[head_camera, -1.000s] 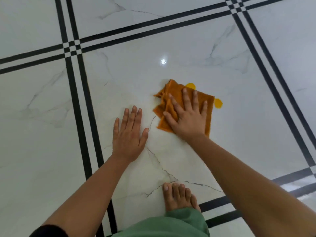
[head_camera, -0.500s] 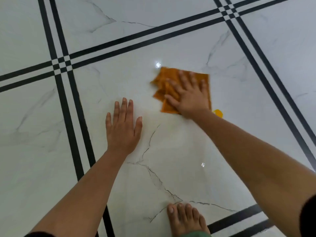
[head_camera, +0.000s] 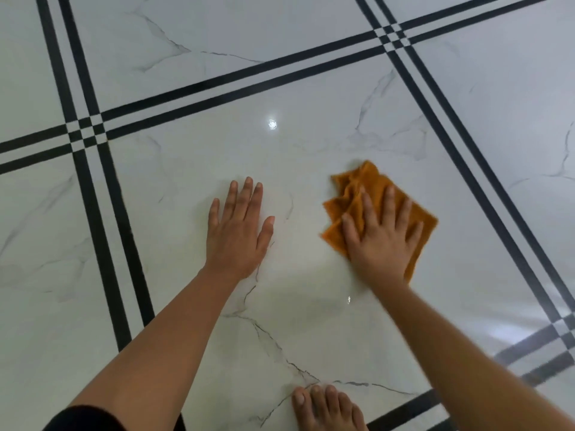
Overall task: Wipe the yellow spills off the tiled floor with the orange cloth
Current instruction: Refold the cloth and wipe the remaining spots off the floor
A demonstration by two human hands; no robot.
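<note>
The orange cloth (head_camera: 361, 194) lies crumpled on the white marble tiled floor (head_camera: 311, 306), right of centre. My right hand (head_camera: 381, 236) presses flat on top of it with fingers spread, covering its near half. My left hand (head_camera: 238, 234) rests flat on the bare tile to the left of the cloth, fingers apart, holding nothing. No yellow spill shows anywhere on the floor; any spot under the cloth or my hand is hidden.
Double black stripes (head_camera: 217, 85) cross the floor on all sides of this big tile. My bare foot (head_camera: 326, 409) stands at the bottom edge. A ceiling light glints on the tile (head_camera: 272, 124).
My right hand has dragged the cloth back toward me and to the right, over the place where the last yellow spot lay. That spot no longer shows. My left hand stays planted.
</note>
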